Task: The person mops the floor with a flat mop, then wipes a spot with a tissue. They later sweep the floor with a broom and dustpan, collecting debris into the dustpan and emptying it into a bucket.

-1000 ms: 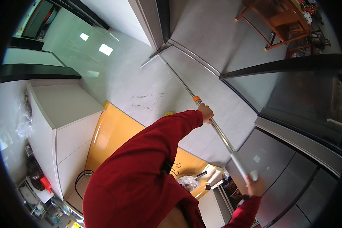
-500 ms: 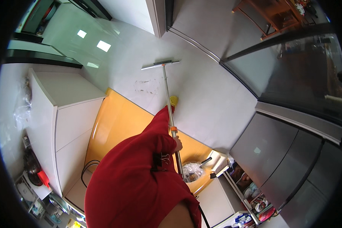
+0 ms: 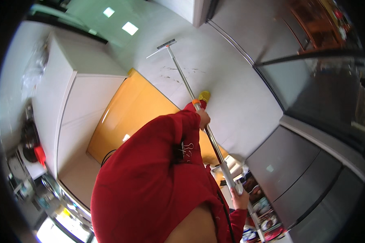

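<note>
A long-handled floor mop (image 3: 185, 81) slants across the view, with a silver pole and orange collars. Its flat head (image 3: 166, 44), a grey block with a thin pale strip at one end, is over the grey floor beyond dark smudges (image 3: 175, 73). My left hand (image 3: 204, 118) is wrapped round the pole just below an orange collar. Lower down, my right hand (image 3: 239, 198) grips the pale grip section at the near end. A yellow shoe (image 3: 205, 96) shows beside the pole. Red clothing covers my body and sleeves, with metal clips (image 3: 187, 149) near the waist.
At left stands a white cabinet (image 3: 91, 97) beside orange panelling (image 3: 138, 109). Grey cabinet doors (image 3: 288, 162) and a glass sliding door (image 3: 320, 85) line the right. A floor track runs toward a wooden chair-like piece (image 3: 318, 26). Packed shelves (image 3: 267, 210) are at lower right.
The mop head has moved away and left, tilting over. My left hand has moved up and right with the pole. My right hand, previously out of sight, now shows on the grip. The view has turned.
</note>
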{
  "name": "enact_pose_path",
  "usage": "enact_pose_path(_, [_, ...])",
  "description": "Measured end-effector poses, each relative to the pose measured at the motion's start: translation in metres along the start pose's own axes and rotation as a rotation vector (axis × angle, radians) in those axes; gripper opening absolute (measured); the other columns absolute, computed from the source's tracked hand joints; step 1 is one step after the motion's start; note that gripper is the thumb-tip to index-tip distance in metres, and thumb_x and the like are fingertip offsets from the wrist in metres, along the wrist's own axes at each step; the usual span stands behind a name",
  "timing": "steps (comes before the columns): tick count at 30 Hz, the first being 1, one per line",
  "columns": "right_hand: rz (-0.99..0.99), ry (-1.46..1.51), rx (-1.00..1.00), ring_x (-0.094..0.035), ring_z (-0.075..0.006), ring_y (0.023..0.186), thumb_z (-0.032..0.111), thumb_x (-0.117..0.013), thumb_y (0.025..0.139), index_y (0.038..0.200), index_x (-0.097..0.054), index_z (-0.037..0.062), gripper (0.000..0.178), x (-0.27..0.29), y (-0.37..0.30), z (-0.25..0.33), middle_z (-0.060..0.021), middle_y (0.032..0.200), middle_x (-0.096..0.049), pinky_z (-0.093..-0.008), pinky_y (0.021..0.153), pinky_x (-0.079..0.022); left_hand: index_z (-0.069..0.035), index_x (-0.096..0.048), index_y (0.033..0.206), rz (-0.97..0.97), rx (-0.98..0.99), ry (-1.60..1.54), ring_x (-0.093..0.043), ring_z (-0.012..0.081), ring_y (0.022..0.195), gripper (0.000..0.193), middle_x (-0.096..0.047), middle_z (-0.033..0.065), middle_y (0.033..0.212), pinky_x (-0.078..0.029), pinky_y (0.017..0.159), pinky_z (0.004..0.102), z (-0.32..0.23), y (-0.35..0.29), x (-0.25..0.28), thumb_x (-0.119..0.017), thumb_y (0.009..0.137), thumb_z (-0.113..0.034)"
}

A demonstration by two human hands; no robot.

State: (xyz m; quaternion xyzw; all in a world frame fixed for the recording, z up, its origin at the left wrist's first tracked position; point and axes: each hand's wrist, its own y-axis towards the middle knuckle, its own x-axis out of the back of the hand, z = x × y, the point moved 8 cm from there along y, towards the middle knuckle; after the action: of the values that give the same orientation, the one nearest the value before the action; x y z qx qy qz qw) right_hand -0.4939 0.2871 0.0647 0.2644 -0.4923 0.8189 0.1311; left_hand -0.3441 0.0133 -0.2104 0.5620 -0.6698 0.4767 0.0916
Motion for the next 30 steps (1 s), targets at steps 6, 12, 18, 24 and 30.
enact_pose_path(6, [0.110, -0.452, 0.218, -0.060, -0.0371, 0.065, 0.039, -0.062, 0.077, 0.085, -0.059, 0.0005, 0.039, 0.042, 0.100, 0.138, -0.0194, 0.067, -0.060, -0.0408, 0.057, -0.046, -0.021, -0.062, 0.072, -0.499, 0.223, -0.240, -0.055, 0.0225, 0.089, 0.026, -0.060, -0.0004, 0.079, -0.034, 0.084, 0.0398, 0.101, -0.015, 0.064, -0.075, 0.050, -0.025])
enact_pose_path(12, [0.080, -0.806, 0.364, -0.059, -0.0380, 0.062, 0.037, -0.061, 0.078, 0.080, -0.057, 0.0009, 0.037, 0.132, 0.124, 0.176, -0.0193, 0.064, -0.059, -0.0437, 0.055, -0.046, -0.018, -0.065, 0.079, -0.322, 0.249, -0.271, -0.057, 0.0247, 0.086, 0.029, -0.062, 0.0025, 0.077, -0.040, 0.080, 0.0421, 0.054, 0.056, 0.084, -0.074, 0.054, -0.031])
enact_pose_path(18, [-0.137, -0.985, 0.462, -0.056, -0.0383, 0.057, 0.039, -0.065, 0.073, 0.075, -0.059, 0.0021, 0.037, 0.282, 0.138, 0.199, -0.0180, 0.060, -0.056, -0.0433, 0.049, -0.042, -0.017, -0.066, 0.073, -0.367, 0.193, -0.383, -0.060, 0.0244, 0.077, 0.024, -0.063, 0.0039, 0.072, -0.041, 0.071, 0.0396, -0.029, 0.130, 0.162, -0.071, 0.059, -0.035])
enact_pose_path(24, [-0.331, -1.207, 0.195, -0.060, -0.0282, 0.086, 0.051, -0.062, 0.073, 0.100, -0.064, 0.0094, 0.049, 0.410, 0.206, 0.205, -0.0119, 0.092, -0.064, -0.0388, 0.076, -0.046, -0.017, -0.065, 0.073, -0.471, 0.171, -0.514, -0.060, 0.0255, 0.072, 0.032, -0.062, 0.0044, 0.068, -0.042, 0.069, 0.0399, -0.052, 0.188, 0.237, -0.072, 0.058, -0.044])
enact_pose_path(30, [0.221, -0.540, 0.370, -0.050, -0.0109, 0.054, 0.021, -0.066, 0.077, 0.080, -0.059, -0.0030, 0.025, 0.278, 0.342, 0.259, -0.0065, 0.060, -0.056, -0.0314, 0.049, -0.043, -0.018, -0.065, 0.072, -0.552, 0.650, -0.343, -0.059, 0.0231, 0.072, 0.025, -0.061, 0.0023, 0.069, -0.044, 0.072, 0.0361, 0.110, 0.127, 0.216, -0.072, 0.055, -0.035])
